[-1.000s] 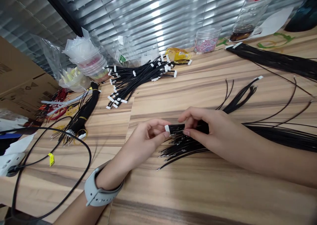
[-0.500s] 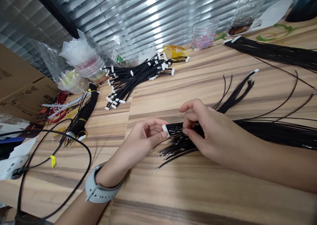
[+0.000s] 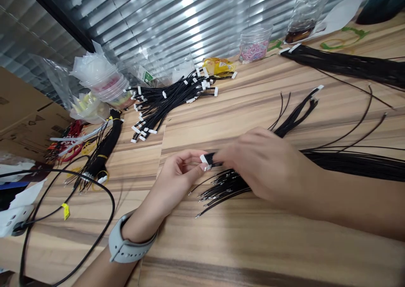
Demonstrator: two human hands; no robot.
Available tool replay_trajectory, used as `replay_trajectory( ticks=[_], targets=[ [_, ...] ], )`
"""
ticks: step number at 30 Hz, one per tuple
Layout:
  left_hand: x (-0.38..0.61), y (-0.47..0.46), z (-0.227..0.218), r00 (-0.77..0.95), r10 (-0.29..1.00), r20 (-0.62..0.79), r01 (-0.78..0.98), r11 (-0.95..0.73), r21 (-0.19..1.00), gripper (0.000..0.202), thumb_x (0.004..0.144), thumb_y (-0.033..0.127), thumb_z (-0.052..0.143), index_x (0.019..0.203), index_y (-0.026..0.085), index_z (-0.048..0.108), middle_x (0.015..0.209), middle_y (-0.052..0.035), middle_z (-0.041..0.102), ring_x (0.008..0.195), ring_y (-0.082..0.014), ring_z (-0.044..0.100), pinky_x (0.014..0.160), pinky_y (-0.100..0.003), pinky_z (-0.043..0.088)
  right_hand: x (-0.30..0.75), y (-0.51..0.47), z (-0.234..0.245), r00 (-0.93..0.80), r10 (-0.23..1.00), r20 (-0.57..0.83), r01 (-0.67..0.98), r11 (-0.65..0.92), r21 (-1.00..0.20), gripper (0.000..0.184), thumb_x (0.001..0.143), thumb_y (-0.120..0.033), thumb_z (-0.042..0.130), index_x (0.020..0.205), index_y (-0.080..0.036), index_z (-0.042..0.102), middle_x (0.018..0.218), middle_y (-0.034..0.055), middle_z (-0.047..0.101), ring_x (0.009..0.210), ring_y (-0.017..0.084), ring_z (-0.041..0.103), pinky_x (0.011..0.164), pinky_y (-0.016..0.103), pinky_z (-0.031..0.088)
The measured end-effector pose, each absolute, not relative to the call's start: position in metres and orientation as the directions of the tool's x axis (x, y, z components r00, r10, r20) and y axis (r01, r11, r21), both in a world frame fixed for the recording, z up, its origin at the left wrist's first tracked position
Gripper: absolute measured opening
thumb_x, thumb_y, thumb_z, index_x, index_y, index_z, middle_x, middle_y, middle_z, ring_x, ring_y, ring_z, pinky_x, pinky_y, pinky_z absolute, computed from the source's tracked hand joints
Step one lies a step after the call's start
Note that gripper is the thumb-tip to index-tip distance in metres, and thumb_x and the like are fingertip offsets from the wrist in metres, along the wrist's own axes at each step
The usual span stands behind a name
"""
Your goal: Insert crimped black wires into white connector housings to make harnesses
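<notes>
My left hand (image 3: 182, 171) pinches a small white connector (image 3: 205, 159) between thumb and fingers, and black wires run out of it to the right. Over those wires is my right hand (image 3: 262, 164), blurred by motion, its fingertips close to the connector; whether they grip a wire is hidden. Below both hands lies a bundle of loose black wires (image 3: 221, 190) with bare metal terminals at their left ends. The bundle passes under my right hand and wrist and comes out as long black wires (image 3: 354, 164) on the right.
A pile of black cables with white connectors (image 3: 171, 99) lies farther back. Another long cable bundle (image 3: 341, 65) is at the back right, near a jar of pink bits (image 3: 255, 44) and a bottle (image 3: 303, 21). A tied wire bundle (image 3: 106, 148) and a looped black cord (image 3: 114, 202) are leftward.
My right hand has moved left along the wires toward the connector, and its fingers have drawn together. My left hand keeps its pinch. The camera view has shifted slightly.
</notes>
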State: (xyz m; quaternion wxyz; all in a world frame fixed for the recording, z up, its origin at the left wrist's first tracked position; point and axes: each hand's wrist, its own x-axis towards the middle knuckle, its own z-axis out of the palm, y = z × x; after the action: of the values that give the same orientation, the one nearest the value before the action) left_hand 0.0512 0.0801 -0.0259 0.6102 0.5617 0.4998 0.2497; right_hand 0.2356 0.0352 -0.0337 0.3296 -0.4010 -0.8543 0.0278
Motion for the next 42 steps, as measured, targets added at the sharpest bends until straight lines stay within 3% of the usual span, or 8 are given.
replay_trajectory(
  ticks=[3, 6, 9, 14, 19, 23, 32, 42],
  targets=[
    [0.050, 0.081, -0.028, 0.354, 0.884, -0.304, 0.243, 0.226, 0.943, 0.018, 0.070, 0.021, 0.071, 0.087, 0.017, 0.065, 0.074, 0.0019, 0.063, 0.068, -0.0073, 0.056, 0.068, -0.019, 0.043, 0.230, 0.026, -0.035, -0.745, 0.363, 0.559, 0.381, 0.920, -0.091, 0.027, 0.088, -0.012, 0.037, 0.084, -0.017, 0.063, 0.071, 0.0030, 0.062, 0.066, 0.015, 0.050, 0.062, 0.033, 0.038],
    [0.048, 0.082, -0.029, 0.346, 0.894, -0.286, 0.223, 0.218, 0.950, 0.016, 0.071, 0.023, 0.071, 0.085, 0.017, 0.065, 0.075, 0.0019, 0.062, 0.071, -0.0076, 0.057, 0.069, -0.018, 0.043, 0.225, 0.016, -0.034, -0.846, 0.236, 0.478, 0.252, 0.967, -0.031, 0.027, 0.084, -0.009, 0.042, 0.077, -0.017, 0.066, 0.064, 0.0031, 0.059, 0.061, 0.015, 0.048, 0.056, 0.033, 0.037],
    [0.049, 0.081, -0.029, 0.337, 0.898, -0.284, 0.214, 0.221, 0.952, 0.019, 0.070, 0.023, 0.072, 0.086, 0.016, 0.064, 0.074, 0.0012, 0.062, 0.071, -0.0085, 0.057, 0.070, -0.020, 0.043, 0.222, 0.010, -0.035, -0.800, 0.326, 0.503, 0.332, 0.940, -0.081, 0.029, 0.083, -0.007, 0.040, 0.076, -0.015, 0.067, 0.063, 0.0035, 0.059, 0.057, 0.015, 0.047, 0.054, 0.032, 0.037],
    [0.050, 0.081, -0.029, 0.338, 0.900, -0.274, 0.223, 0.206, 0.953, 0.021, 0.068, 0.021, 0.072, 0.087, 0.015, 0.064, 0.074, 0.0008, 0.062, 0.069, -0.0086, 0.056, 0.069, -0.021, 0.043, 0.223, 0.014, -0.041, -0.570, 0.689, 0.448, 0.611, 0.720, -0.331, 0.025, 0.079, 0.000, 0.042, 0.076, -0.014, 0.062, 0.069, 0.0026, 0.059, 0.061, 0.014, 0.050, 0.055, 0.027, 0.037],
    [0.050, 0.082, -0.028, 0.354, 0.897, -0.265, 0.220, 0.196, 0.956, 0.020, 0.069, 0.020, 0.071, 0.087, 0.015, 0.064, 0.076, -0.0001, 0.064, 0.072, -0.0099, 0.057, 0.073, -0.022, 0.043, 0.227, 0.025, -0.041, -0.371, 0.882, 0.291, 0.666, 0.471, -0.578, 0.020, 0.083, -0.006, 0.044, 0.081, -0.017, 0.061, 0.076, 0.0029, 0.057, 0.069, 0.014, 0.052, 0.061, 0.025, 0.040],
    [0.051, 0.081, -0.027, 0.376, 0.889, -0.262, 0.212, 0.193, 0.958, 0.019, 0.070, 0.020, 0.070, 0.087, 0.015, 0.064, 0.078, -0.0007, 0.066, 0.074, -0.0108, 0.058, 0.074, -0.023, 0.044, 0.231, 0.034, -0.038, -0.261, 0.938, 0.227, 0.634, 0.345, -0.692, 0.020, 0.086, -0.011, 0.044, 0.084, -0.019, 0.063, 0.080, 0.0022, 0.058, 0.072, 0.013, 0.054, 0.064, 0.024, 0.040],
    [0.055, 0.079, -0.023, 0.368, 0.881, -0.297, 0.233, 0.221, 0.947, 0.020, 0.069, 0.018, 0.070, 0.088, 0.015, 0.062, 0.070, 0.0028, 0.063, 0.066, -0.0074, 0.056, 0.066, -0.018, 0.043, 0.237, 0.040, -0.038, -0.201, 0.964, 0.174, 0.674, 0.265, -0.689, 0.018, 0.080, -0.012, 0.050, 0.076, -0.019, 0.065, 0.072, -0.0015, 0.065, 0.066, 0.011, 0.056, 0.060, 0.023, 0.038],
    [0.054, 0.076, -0.025, 0.388, 0.862, -0.325, 0.299, 0.216, 0.929, 0.022, 0.070, 0.022, 0.069, 0.090, 0.016, 0.061, 0.062, 0.0043, 0.058, 0.055, -0.0073, 0.050, 0.055, -0.018, 0.038, 0.235, 0.042, -0.039, -0.231, 0.951, 0.204, 0.723, 0.308, -0.618, 0.018, 0.081, -0.014, 0.047, 0.072, -0.018, 0.062, 0.069, 0.0002, 0.063, 0.058, 0.011, 0.052, 0.053, 0.023, 0.034]
  ],
)
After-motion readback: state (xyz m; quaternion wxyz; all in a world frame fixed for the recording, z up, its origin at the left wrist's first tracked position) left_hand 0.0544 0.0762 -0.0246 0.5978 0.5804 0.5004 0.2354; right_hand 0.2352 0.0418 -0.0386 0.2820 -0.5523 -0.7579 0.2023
